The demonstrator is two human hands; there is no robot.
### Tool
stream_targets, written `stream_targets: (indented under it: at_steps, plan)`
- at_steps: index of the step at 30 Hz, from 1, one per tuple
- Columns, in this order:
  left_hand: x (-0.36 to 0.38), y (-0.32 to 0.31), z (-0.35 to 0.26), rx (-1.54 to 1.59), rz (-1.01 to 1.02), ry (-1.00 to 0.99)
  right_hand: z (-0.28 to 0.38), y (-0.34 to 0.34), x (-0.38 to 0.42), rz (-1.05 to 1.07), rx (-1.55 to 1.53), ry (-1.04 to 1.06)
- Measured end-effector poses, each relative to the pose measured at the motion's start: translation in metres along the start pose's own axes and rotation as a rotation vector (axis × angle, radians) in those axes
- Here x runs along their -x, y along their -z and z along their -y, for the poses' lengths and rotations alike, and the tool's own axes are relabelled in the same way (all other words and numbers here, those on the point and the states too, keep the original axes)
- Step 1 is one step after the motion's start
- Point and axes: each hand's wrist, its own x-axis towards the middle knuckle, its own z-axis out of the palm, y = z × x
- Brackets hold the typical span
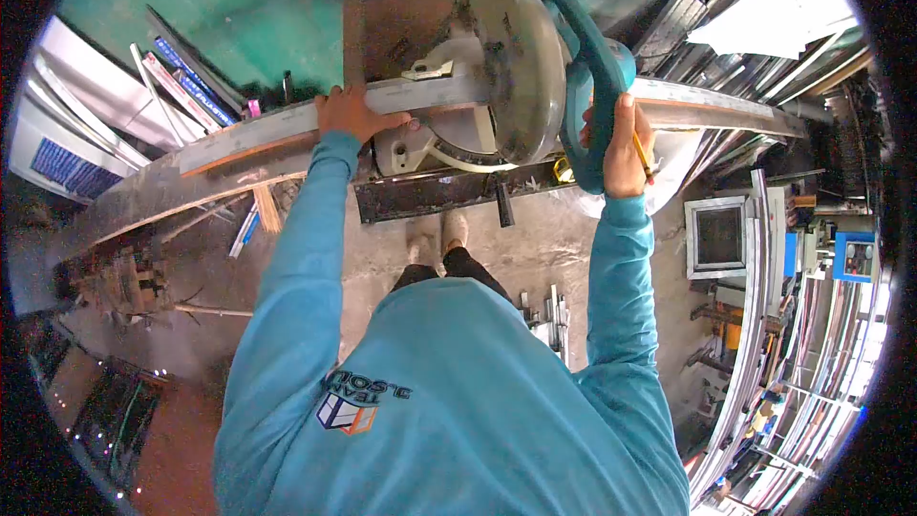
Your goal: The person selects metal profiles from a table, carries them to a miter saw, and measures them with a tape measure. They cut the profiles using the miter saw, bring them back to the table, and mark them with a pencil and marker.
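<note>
A miter saw (pixel 521 76) with a round, pale, dirty guard stands at the bench in front of me. My left hand (pixel 346 117) is closed over a long grey metal profile (pixel 258 137), its thumb stretched toward the saw. The profile runs along the fence and passes behind the guard, where its part near the blade is hidden. Wrapped round the saw's teal handle (pixel 600 86), my right hand (pixel 626 155) also has a yellow pencil (pixel 641 153) between its fingers. Below the guard the saw's dark base (pixel 430 196) shows a black knob (pixel 503 203).
Long wooden supports (pixel 124 205) extend on both sides of the saw. Metal profiles lean at the back right, and a rack (pixel 812 373) of long bars fills the right side. A framed panel (pixel 718 237) stands near it. Short offcuts (pixel 549 320) lie on the floor by my feet.
</note>
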Motion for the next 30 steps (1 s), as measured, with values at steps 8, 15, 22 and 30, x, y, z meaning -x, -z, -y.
stream_targets:
  at_steps: [8, 15, 22, 30]
  plan:
    - [-0.007, -0.004, 0.0, -0.009, 0.035, -0.007, -0.019, 0.001, 0.009, 0.003, -0.053, 0.014]
    - [-0.002, -0.002, 0.001, -0.013, -0.028, -0.012, -0.036, 0.001, 0.013, -0.006, -0.011, 0.059]
    - [-0.001, 0.0, -0.002, 0.033, -0.09, -0.038, -0.067, -0.006, 0.025, -0.08, -0.036, 0.028]
    - [-0.003, 0.001, -0.003, 0.016, -0.065, -0.005, -0.04, -0.003, 0.012, -0.008, -0.156, -0.039]
